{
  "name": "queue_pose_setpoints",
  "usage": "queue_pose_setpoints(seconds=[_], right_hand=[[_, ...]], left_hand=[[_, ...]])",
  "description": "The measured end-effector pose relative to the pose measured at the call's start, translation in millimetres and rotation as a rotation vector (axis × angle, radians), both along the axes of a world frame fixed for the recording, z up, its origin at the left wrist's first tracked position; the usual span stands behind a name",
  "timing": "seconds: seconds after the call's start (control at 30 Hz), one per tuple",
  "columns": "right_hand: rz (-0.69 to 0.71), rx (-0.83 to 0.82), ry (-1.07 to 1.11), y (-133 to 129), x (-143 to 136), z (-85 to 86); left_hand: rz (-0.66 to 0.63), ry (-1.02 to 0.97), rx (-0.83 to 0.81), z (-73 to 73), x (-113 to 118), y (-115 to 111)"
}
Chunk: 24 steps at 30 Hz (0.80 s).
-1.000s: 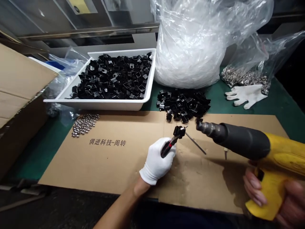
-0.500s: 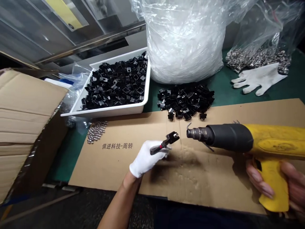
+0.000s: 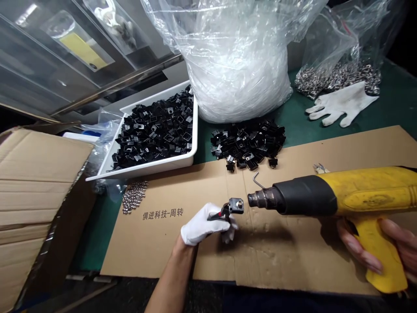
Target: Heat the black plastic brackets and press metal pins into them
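Observation:
My left hand (image 3: 206, 224), in a white glove, is closed around a dark tool with a red mark (image 3: 219, 214). At the tool's tip is a small black part (image 3: 236, 205) with a metal piece in its face. My bare right hand (image 3: 361, 250) grips the handle of a yellow heat gun (image 3: 371, 191). The gun's stepped metal nozzle (image 3: 262, 198) points left at the black part, a short gap away. Behind the nozzle lies a bent metal hook (image 3: 258, 180) on the cardboard sheet (image 3: 146, 248).
A white tray (image 3: 194, 130) of black parts stands at the back left, beside a pile of black parts (image 3: 249, 141). Small metal pieces (image 3: 134, 196), an open carton (image 3: 35, 174), a large plastic bag (image 3: 234, 74), bagged metal fittings (image 3: 339, 78) and a spare glove (image 3: 342, 104) surround the sheet.
The black part has turned so that its flat face shows more. The view has shifted, and the nozzle is a little nearer to the part.

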State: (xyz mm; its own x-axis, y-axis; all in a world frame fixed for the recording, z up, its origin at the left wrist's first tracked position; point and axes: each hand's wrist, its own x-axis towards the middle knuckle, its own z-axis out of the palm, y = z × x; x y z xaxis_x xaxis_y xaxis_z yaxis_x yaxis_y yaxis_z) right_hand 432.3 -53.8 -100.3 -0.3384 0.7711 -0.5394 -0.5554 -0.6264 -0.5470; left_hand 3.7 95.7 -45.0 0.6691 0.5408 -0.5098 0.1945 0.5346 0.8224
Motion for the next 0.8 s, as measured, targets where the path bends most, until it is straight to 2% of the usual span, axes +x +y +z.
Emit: queue_pose_setpoints(seconds=[0.13, 0.27, 0.57, 0.7, 0.8], right_hand=[[0.043, 0.025, 0.048, 1, 2, -1.2], [-0.021, -0.04, 0.05, 1, -4, 3.3], [-0.096, -0.027, 0.099, -1, -12, 9.1], [-0.066, 0.081, 0.14, 9, -21, 19.7], [-0.08, 0.115, 0.072, 19, -29, 23.5]], left_hand=[[-0.015, -0.013, -0.009, 1.0, 0, 1], [-0.009, -0.019, -0.006, 1.9, 1, 2], [-0.017, -0.02, 0.023, -1.1, 1, 2], [-0.04, -0.034, 0.045, -1.7, -1, 4], [-0.077, -0.006, 0.096, 0.6, -1, 7]])
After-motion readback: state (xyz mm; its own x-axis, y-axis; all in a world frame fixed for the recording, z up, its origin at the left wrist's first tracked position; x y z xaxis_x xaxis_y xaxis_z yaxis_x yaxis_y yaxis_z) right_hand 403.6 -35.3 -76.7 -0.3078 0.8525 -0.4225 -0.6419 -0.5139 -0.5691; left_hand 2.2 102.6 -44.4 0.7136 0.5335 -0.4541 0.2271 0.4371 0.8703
